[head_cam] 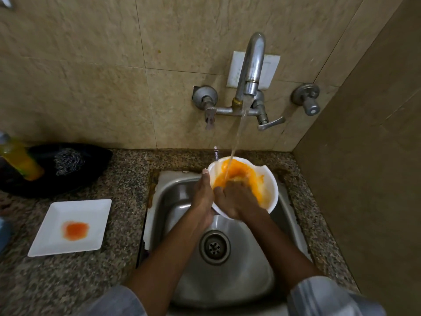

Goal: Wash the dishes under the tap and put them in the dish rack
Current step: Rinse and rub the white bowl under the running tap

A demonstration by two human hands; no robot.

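A white bowl (pixel 270 179) smeared with orange sauce is held over the steel sink (pixel 173 201), under the stream from the wall tap (pixel 251 71). My left hand (pixel 204 192) grips the bowl's left rim from outside. My right hand (pixel 237 197) reaches inside the bowl, its fingers pressed into the orange residue where the water lands; whether it holds a sponge I cannot tell. A square white plate (pixel 91 210) with an orange stain lies on the counter to the left of the sink. No dish rack is in view.
A black tray (pixel 91 163) with a steel scrubber (pixel 68 160) and a yellow soap bottle (pixel 19 158) stands at the back left on the speckled granite counter (pixel 127 179). A tiled wall closes in on the right. The sink drain (pixel 214 247) lies below my arms.
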